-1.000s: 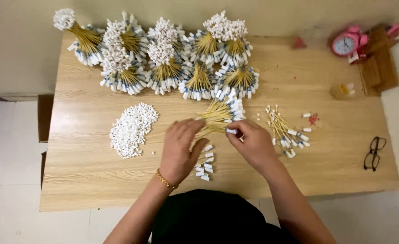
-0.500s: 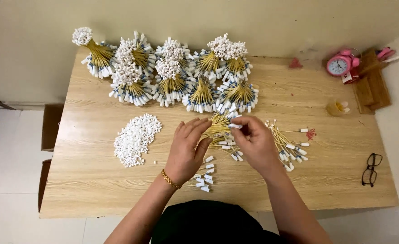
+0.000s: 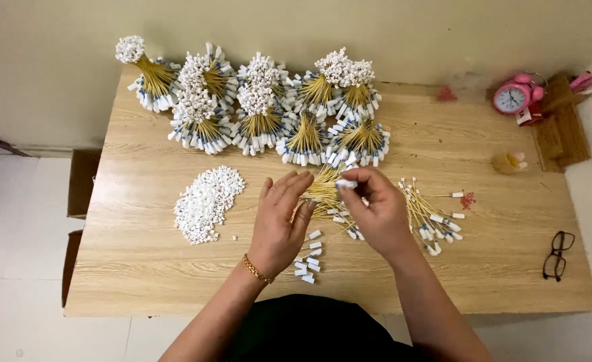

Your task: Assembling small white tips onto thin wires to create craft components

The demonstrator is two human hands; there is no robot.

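Observation:
My left hand (image 3: 279, 221) rests over a loose bundle of thin yellow sticks (image 3: 324, 190) at the middle of the wooden table (image 3: 142, 268), fingers spread and touching the sticks. Just right of it, my right hand (image 3: 375, 209) pinches one small white cap (image 3: 346, 184) at the tips of the sticks. A few loose white caps (image 3: 309, 261) lie under my left wrist. To the left lies a pile of white caps (image 3: 207, 201). More capped sticks (image 3: 426, 218) lie scattered to the right.
Several finished fan-shaped bundles of capped sticks (image 3: 262, 107) stand along the far edge. A pink alarm clock (image 3: 512, 97) and a wooden block (image 3: 564, 127) sit at the far right corner, black glasses (image 3: 556, 255) near the right edge, a small yellow cup (image 3: 508, 161) between.
My right hand has lifted a white cap from table level up to the stick tips, and my left hand has spread its fingers over the bundle. The view has shifted slightly.

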